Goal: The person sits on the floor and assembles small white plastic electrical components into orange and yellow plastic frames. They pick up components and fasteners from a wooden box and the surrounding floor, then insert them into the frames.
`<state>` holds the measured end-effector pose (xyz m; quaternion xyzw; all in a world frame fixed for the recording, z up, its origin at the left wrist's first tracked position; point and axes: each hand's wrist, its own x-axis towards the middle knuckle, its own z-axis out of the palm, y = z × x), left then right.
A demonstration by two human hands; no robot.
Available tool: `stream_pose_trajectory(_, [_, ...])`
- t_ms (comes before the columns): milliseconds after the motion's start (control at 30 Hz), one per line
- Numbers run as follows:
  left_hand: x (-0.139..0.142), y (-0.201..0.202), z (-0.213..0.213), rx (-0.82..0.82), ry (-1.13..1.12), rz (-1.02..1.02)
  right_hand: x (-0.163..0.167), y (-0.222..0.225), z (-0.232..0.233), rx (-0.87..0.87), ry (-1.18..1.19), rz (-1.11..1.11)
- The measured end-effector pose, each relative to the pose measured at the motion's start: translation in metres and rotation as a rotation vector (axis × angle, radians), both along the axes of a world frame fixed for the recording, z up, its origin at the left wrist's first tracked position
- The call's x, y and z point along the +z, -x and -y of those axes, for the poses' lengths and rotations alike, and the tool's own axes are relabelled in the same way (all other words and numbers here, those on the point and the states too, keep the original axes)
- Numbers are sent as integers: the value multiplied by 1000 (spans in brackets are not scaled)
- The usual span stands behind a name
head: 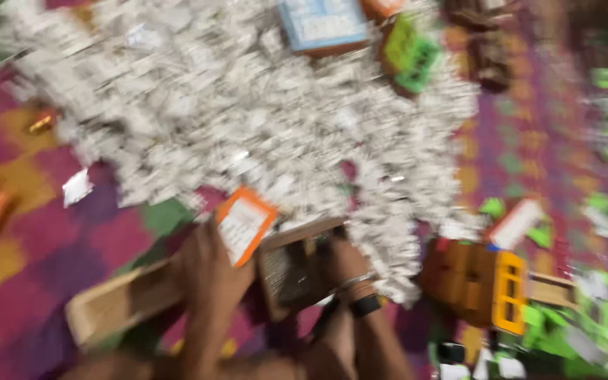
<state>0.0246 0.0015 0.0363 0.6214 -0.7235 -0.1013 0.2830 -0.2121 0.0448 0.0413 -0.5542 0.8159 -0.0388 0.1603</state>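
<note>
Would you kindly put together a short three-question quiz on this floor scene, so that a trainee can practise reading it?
1. True or false: the left hand holds an orange-bordered card.
2. What covers most of the patterned mat? A) folded cloth B) a heap of small white paper packets C) glass jars
3. What does the right hand, with a watch on its wrist, touch?

Key
1. True.
2. B.
3. A small open cardboard box, though blur hides its contents.
</note>
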Motion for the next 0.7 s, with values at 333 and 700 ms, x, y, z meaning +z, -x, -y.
stream_pose_trajectory(333, [-2, 7, -4, -67, -71, 149, 10, 19, -4, -15, 40, 85])
stream_pose_trajectory(700, [-5, 10, -11, -154, -24, 24, 29, -20, -4, -194, 333, 1069])
